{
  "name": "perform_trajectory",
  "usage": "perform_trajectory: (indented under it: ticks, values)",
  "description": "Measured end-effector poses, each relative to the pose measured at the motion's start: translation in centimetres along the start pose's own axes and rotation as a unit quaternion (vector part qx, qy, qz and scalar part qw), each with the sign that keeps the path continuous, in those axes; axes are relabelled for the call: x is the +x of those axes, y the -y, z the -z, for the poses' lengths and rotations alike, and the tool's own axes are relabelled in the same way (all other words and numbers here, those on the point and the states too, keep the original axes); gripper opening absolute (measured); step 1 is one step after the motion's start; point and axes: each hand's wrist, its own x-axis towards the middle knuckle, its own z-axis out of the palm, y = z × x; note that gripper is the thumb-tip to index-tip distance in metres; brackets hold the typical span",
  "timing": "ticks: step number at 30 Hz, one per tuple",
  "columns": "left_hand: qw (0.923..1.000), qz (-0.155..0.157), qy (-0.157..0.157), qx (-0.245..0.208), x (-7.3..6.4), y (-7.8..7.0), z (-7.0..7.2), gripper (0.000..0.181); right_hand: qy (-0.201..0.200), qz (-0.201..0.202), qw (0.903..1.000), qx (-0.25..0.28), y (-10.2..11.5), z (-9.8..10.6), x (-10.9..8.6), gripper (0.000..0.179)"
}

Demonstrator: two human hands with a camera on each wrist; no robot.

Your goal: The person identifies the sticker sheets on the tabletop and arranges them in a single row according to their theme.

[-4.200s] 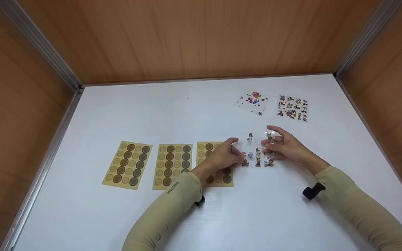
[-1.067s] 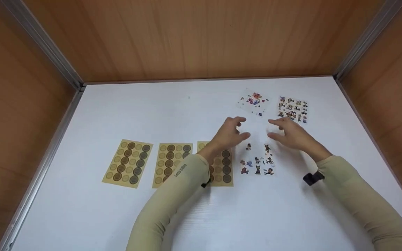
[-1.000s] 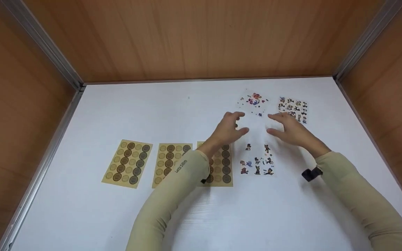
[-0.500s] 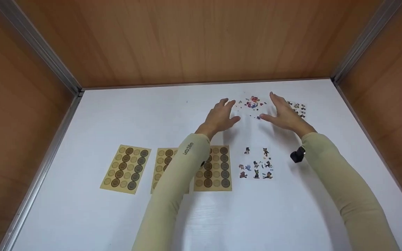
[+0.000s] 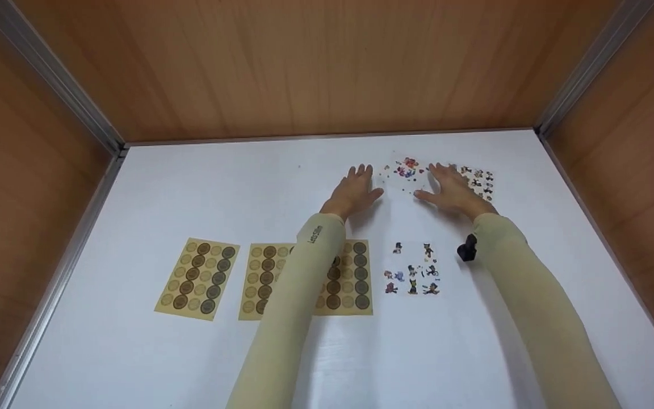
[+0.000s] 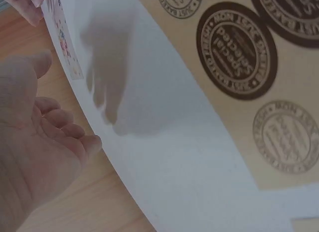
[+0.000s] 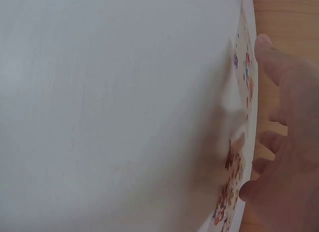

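A clear sticker sheet with small colourful figures (image 5: 407,169) lies at the back right, between my two hands. My left hand (image 5: 352,190) hovers at its left edge, fingers spread and holding nothing; the left wrist view shows the bare palm (image 6: 40,142) and a shadow on the table. On the other side, my right hand (image 5: 452,190) reaches over the gap to a second sticker sheet (image 5: 480,180) printed with rows of cartoon characters, partly hiding it. In the right wrist view the right hand (image 7: 294,127) has its fingers apart with nothing in them.
Nearer me lies another clear sticker sheet (image 5: 412,271) with cartoon characters. To its left, three kraft sheets of round label stickers stand in a row: left (image 5: 196,278), middle (image 5: 254,278), right (image 5: 355,278). My left sleeve covers part of two. Wooden panels (image 5: 327,68) enclose the white table.
Both hands have let go of the near clear sticker sheet, which now lies flat beside the kraft sheets. They have moved away toward the back, to either side of the colourful sheet.
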Motion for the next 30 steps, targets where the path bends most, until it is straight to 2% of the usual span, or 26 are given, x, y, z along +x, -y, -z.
perform_trajectory:
  ticks: [4, 11, 14, 18, 24, 30]
  values:
    - [0.9999, 0.004, 0.010, -0.010, 0.2, 0.1, -1.1, 0.070, 0.004, 0.012, 0.9995, -0.030, -0.1, -0.9, 0.7, 0.097]
    - [0.9999, 0.004, -0.001, -0.016, 0.6, -0.1, -2.8, 0.067, 0.014, 0.009, 0.9981, -0.060, -0.1, -2.0, 1.0, 0.089]
    - [0.9997, 0.016, 0.000, -0.021, 1.0, -0.5, -3.0, 0.067, 0.028, 0.002, 0.9970, -0.073, -0.1, -1.8, 1.2, 0.090]
    - [0.9995, 0.016, -0.002, -0.027, 1.1, -1.1, -3.2, 0.067, 0.052, -0.006, 0.9948, -0.088, 0.1, -1.4, 0.9, 0.092]
    - [1.0000, 0.000, -0.001, -0.002, 1.4, -1.3, -3.2, 0.075, 0.073, 0.033, 0.9916, -0.101, 0.6, -1.3, 0.4, 0.091]
    - [0.9992, -0.008, 0.006, 0.040, 1.3, -1.0, -3.2, 0.095, 0.081, 0.057, 0.9919, -0.079, 0.4, -1.6, 0.2, 0.091]
